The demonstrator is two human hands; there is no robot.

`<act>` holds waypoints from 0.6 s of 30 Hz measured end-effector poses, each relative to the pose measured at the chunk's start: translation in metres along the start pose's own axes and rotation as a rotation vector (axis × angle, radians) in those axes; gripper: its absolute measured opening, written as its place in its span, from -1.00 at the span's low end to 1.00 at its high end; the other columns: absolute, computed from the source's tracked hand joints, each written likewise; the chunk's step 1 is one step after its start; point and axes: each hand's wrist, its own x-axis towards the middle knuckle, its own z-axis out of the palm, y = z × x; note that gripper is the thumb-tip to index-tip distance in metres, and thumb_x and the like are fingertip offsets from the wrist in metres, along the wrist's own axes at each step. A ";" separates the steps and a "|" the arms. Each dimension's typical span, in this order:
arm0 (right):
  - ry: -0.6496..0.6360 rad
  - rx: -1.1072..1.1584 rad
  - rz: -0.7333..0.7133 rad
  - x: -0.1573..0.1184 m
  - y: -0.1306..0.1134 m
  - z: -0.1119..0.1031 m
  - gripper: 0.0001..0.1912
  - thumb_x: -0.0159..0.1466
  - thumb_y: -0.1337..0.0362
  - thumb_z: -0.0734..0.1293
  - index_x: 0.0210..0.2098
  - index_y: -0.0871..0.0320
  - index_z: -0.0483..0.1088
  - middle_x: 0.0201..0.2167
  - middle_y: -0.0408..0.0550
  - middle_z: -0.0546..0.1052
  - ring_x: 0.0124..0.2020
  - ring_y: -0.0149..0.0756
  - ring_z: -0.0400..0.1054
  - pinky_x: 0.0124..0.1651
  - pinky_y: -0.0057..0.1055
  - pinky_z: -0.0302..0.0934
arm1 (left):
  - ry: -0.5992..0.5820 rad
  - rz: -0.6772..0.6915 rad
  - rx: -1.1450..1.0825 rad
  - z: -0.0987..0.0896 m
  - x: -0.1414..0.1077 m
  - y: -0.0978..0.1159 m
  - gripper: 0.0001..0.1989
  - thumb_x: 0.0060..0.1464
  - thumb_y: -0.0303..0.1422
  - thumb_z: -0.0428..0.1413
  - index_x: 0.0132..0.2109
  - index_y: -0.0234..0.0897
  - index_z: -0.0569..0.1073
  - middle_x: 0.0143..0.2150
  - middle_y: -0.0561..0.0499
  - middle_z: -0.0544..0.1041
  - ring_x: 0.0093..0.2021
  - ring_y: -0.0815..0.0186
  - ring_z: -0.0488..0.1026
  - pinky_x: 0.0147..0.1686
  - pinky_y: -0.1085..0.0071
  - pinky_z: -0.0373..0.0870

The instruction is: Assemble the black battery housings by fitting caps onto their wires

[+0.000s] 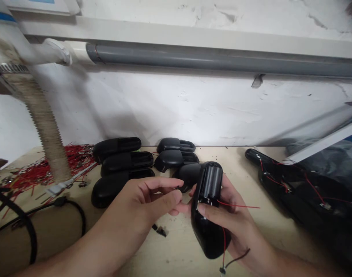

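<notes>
My right hand (236, 223) is wrapped round a glossy black housing (209, 238) that stands tilted, its long slotted end up. Red wires (239, 206) stick out of the housing, and a small part with a red and a dark wire (222, 270) dangles below it. To the left, my left hand (158, 200) pinches something tiny and dark between thumb and index finger, too small to name. Its other fingertips reach toward the housing's left side. A small black piece (161, 231) lies on the table below my left hand.
Several black housings (127, 163) lie behind my hands. A pile of red wires (34, 169) is at the left, near a ribbed hose (46, 123) and a black cable (80, 215). More black wired parts (303, 192) are heaped at the right. A grey pipe (193, 57) crosses the wall.
</notes>
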 end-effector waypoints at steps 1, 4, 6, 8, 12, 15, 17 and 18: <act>-0.002 0.000 -0.002 0.000 0.001 -0.001 -0.42 0.12 0.18 0.69 0.07 -0.05 0.49 -0.08 -0.09 0.62 -0.06 -0.10 0.54 0.07 -0.08 0.38 | -0.002 -0.020 -0.005 0.002 0.000 0.001 -0.59 0.08 -0.09 0.43 0.04 -0.12 0.72 -0.22 0.05 0.78 -0.19 0.35 0.67 -0.13 0.53 0.51; -0.018 -0.022 -0.018 0.001 0.002 -0.002 -0.44 0.15 0.17 0.67 0.08 -0.07 0.47 -0.06 -0.07 0.63 -0.06 -0.12 0.54 0.03 -0.12 0.42 | -0.047 0.001 0.022 0.006 0.000 0.000 -0.61 0.01 -0.11 0.43 -0.05 -0.17 0.76 -0.18 -0.01 0.77 -0.18 0.26 0.63 -0.14 0.45 0.50; -0.047 -0.051 -0.042 0.000 0.002 -0.001 -0.47 0.19 0.16 0.65 0.09 -0.08 0.47 -0.07 -0.08 0.64 -0.09 -0.18 0.54 -0.01 -0.20 0.45 | -0.076 0.024 0.087 0.007 -0.001 -0.002 -0.66 0.06 -0.10 0.38 -0.10 -0.19 0.77 -0.13 -0.06 0.77 -0.16 0.22 0.59 -0.11 0.39 0.48; -0.072 -0.088 -0.068 -0.002 0.001 -0.001 -0.49 0.24 0.17 0.63 0.12 -0.10 0.47 -0.07 -0.09 0.64 -0.09 -0.23 0.53 0.01 -0.25 0.46 | -0.075 0.019 0.157 0.007 -0.002 -0.004 -0.67 0.08 -0.07 0.33 -0.14 -0.19 0.78 -0.16 -0.07 0.76 -0.20 0.21 0.56 -0.12 0.35 0.45; -0.094 -0.152 -0.095 -0.005 0.002 -0.001 -0.49 0.29 0.17 0.61 0.16 -0.15 0.44 -0.04 -0.11 0.64 -0.05 -0.27 0.53 0.04 -0.31 0.48 | -0.035 0.021 0.232 0.006 -0.004 -0.006 -0.62 0.05 -0.03 0.32 -0.15 -0.20 0.77 -0.22 -0.09 0.73 -0.19 0.14 0.56 -0.11 0.29 0.46; -0.080 -0.185 -0.125 -0.007 0.004 -0.002 -0.49 0.30 0.18 0.60 0.17 -0.15 0.42 -0.04 -0.11 0.63 -0.05 -0.27 0.54 0.03 -0.32 0.50 | -0.011 0.094 0.244 0.005 -0.005 -0.006 -0.68 0.07 -0.06 0.33 -0.17 -0.18 0.77 -0.19 -0.08 0.72 -0.16 0.14 0.58 -0.12 0.31 0.47; -0.062 -0.219 -0.157 -0.008 0.005 -0.001 -0.47 0.31 0.18 0.59 0.20 -0.15 0.40 -0.03 -0.10 0.63 -0.03 -0.26 0.54 0.05 -0.31 0.51 | -0.005 0.133 0.220 0.005 -0.005 -0.007 -0.73 0.07 -0.11 0.34 -0.20 -0.18 0.77 -0.18 -0.07 0.73 -0.19 0.19 0.57 -0.16 0.36 0.47; -0.055 -0.239 -0.176 -0.008 0.004 0.000 -0.48 0.32 0.18 0.58 0.20 -0.15 0.40 -0.02 -0.10 0.63 -0.03 -0.26 0.54 0.05 -0.31 0.52 | -0.011 0.136 0.201 0.004 -0.005 -0.007 -0.75 0.07 -0.14 0.35 -0.20 -0.19 0.77 -0.19 -0.07 0.73 -0.21 0.22 0.57 -0.19 0.39 0.47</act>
